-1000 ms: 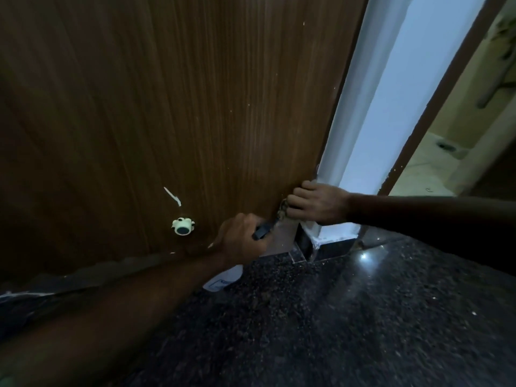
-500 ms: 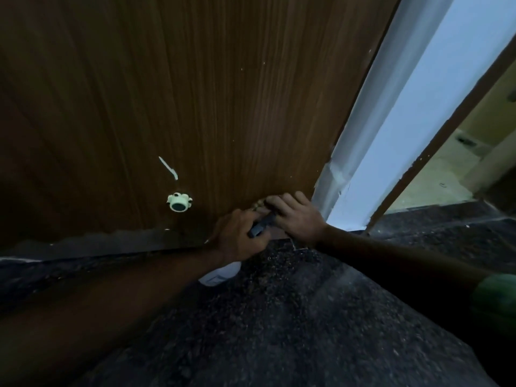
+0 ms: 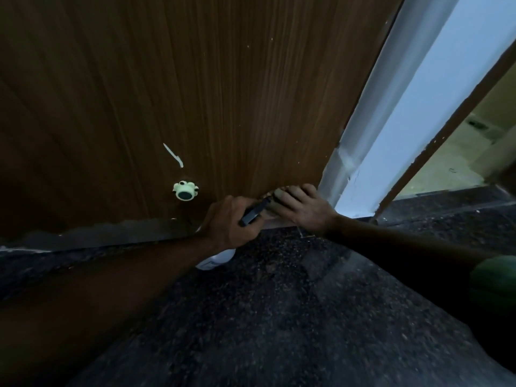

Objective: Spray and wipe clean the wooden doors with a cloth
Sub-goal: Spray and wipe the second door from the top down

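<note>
The brown wooden door fills the upper left of the head view. My left hand grips a spray bottle by the neck; its dark nozzle points up-right and its white body shows below my wrist. My right hand is at the door's bottom right corner, fingers bent over a small wad of cloth held against the wood. Most of the cloth is hidden under the fingers. The two hands nearly touch.
A pale green round door stopper sticks out of the door low down, with a white streak above it. A white door frame stands right of the door. Dark speckled stone floor lies below; an open doorway is at far right.
My right hand has slid left from the white frame along the door's bottom edge, up to the spray nozzle. My left hand with the bottle has hardly moved.
</note>
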Available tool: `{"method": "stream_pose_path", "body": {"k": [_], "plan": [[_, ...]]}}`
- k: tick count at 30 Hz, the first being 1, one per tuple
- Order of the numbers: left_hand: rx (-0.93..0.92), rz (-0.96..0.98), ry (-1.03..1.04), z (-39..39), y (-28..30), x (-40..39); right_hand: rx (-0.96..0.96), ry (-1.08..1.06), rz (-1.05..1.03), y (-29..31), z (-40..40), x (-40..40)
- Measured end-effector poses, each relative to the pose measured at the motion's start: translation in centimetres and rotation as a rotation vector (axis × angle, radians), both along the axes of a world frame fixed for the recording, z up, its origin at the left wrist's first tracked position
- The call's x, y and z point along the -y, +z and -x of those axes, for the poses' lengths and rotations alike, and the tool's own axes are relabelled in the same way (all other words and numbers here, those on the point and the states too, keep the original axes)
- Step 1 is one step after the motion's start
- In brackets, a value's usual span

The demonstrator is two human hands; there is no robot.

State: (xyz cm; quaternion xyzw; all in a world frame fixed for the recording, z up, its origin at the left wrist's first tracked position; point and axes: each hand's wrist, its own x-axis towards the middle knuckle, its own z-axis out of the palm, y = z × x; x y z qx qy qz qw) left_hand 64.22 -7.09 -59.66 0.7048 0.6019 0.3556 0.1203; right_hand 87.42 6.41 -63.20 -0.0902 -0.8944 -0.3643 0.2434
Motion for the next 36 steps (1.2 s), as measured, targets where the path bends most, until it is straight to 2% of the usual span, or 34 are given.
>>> {"method": "stream_pose_path", "body": {"k": [3, 5, 7, 11, 12, 13, 16, 21, 26, 31, 34, 36], "plan": [[-0.008, 0.036, -0.009, 0.5, 0.3, 0.6, 0.342, 0.05, -0.05, -2.2, -0.9, -0.8], [-0.031, 0.063, -0.043, 1.2, 0.2, 1.0, 0.424, 0.079, -0.032, -3.1, -0.6, -1.0], [-0.045, 0.045, -0.042, 1.9, 0.0, 1.5, 0.369, 0.095, -0.044, -2.7, 0.5, -0.3], [-0.052, -0.018, 0.013, 3.5, -0.5, 2.6, 0.069, 0.088, -0.05, -0.3, 4.6, 1.7], [-0.055, -0.018, 0.008, 3.8, -0.4, 2.8, 0.048, 0.09, -0.026, -0.2, 5.3, 1.9], [-0.06, -0.017, 0.003, 4.1, -0.2, 2.9, 0.097, 0.089, -0.009, -0.7, 5.5, 1.9], [-0.062, 0.048, -0.002, 4.5, 0.5, 2.7, 0.419, 0.081, -0.043, -2.8, 2.7, 1.0], [-0.108, 0.122, -0.006, 4.0, 0.7, 1.7, 0.456, 0.118, -0.102, -2.2, -1.2, -0.6], [-0.129, 0.091, -0.012, 3.7, 0.4, 2.1, 0.33, 0.103, -0.116, -1.0, 2.3, 0.5], [-0.123, 0.076, 0.005, 4.9, -0.3, 3.2, 0.459, 0.073, -0.119, -1.9, 3.6, 1.1], [-0.147, -0.03, 0.023, 6.3, -1.6, 4.1, 0.265, 0.025, -0.05, -0.3, 6.9, 3.2], [-0.156, 0.014, 0.02, 7.5, -2.0, 4.8, 0.051, -0.063, 0.033, 0.6, 9.5, 4.5]]}}
